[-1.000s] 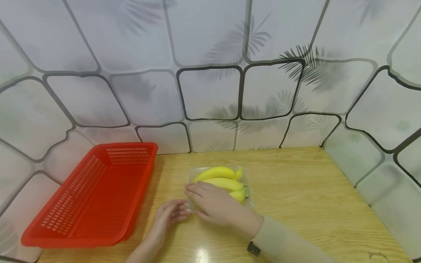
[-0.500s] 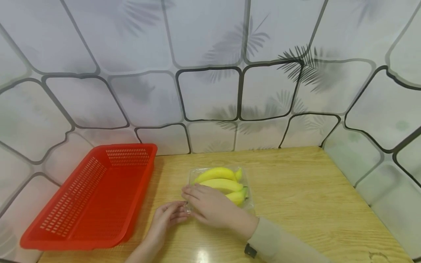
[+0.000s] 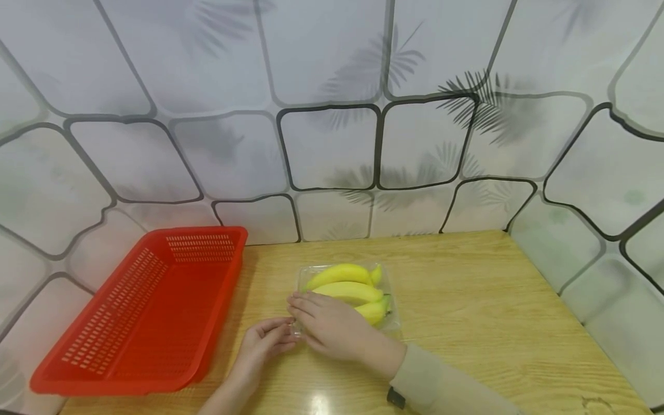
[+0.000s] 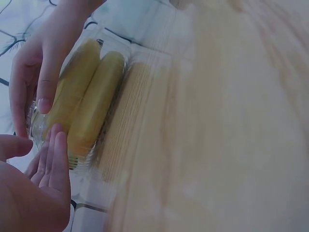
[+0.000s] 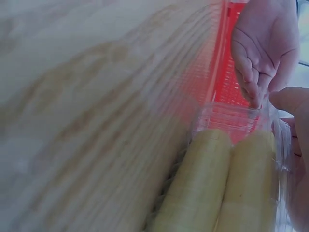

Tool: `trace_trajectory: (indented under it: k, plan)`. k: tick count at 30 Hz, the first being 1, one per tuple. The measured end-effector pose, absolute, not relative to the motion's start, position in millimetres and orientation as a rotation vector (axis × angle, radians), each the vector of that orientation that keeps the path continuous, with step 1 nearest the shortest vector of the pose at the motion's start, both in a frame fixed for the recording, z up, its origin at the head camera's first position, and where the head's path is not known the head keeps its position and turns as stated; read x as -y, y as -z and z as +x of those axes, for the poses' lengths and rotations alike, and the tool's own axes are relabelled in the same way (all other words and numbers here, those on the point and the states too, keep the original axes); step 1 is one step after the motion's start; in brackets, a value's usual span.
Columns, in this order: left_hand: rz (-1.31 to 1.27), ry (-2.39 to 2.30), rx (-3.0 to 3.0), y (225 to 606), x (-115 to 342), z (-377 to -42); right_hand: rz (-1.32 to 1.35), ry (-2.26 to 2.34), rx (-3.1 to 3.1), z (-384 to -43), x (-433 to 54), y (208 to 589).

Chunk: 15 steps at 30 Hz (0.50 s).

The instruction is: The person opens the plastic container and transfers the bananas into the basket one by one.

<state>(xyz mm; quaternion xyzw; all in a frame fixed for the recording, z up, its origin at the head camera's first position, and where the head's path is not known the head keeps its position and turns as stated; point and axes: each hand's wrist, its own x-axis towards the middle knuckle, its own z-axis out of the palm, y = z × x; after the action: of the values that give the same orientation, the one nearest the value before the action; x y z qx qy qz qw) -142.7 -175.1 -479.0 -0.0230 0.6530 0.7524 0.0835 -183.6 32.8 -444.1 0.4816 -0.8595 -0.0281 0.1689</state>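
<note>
A clear plastic box (image 3: pixel 391 323) of yellow bananas (image 3: pixel 347 291) lies on the table. At its near left corner my left hand (image 3: pixel 264 343) pinches the box edge between thumb and fingers. My right hand (image 3: pixel 337 323) lies across the box's left end, fingers extended and pressing on it, hiding part of the nearest banana. The left wrist view shows the thumb of this right hand (image 4: pixel 46 72) pointing down at the box end, opposite my left hand (image 4: pixel 43 179). In the right wrist view, the left hand (image 5: pixel 265 48) meets the clear end of the box (image 5: pixel 227 111).
A red slotted plastic basket (image 3: pixel 202 346) stands to the left of my left hand. Wooden tabletop (image 3: pixel 467 311) extends to the right of the box, with a patterned wall covering (image 3: pixel 332 150) behind. A small dark object (image 3: pixel 396 397) sits at my right sleeve.
My left thumb and index finger shift slightly at the box corner. The right hand slid a little left, then stays nearly still. The box and basket keep their places.
</note>
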Motion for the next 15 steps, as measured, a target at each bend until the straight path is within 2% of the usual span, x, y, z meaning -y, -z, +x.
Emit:
trace_trajectory:
  k: [5,15]
  plan:
    - [-0.154,-2.218,-1.967,478.5,174.3,-143.5,1.345,0.082,2.396,-182.8,-32.2,445.9]
    - [-0.146,-2.187,-1.95,480.9,176.6,-144.2,1.334,0.063,2.343,-184.3,-32.7,449.7]
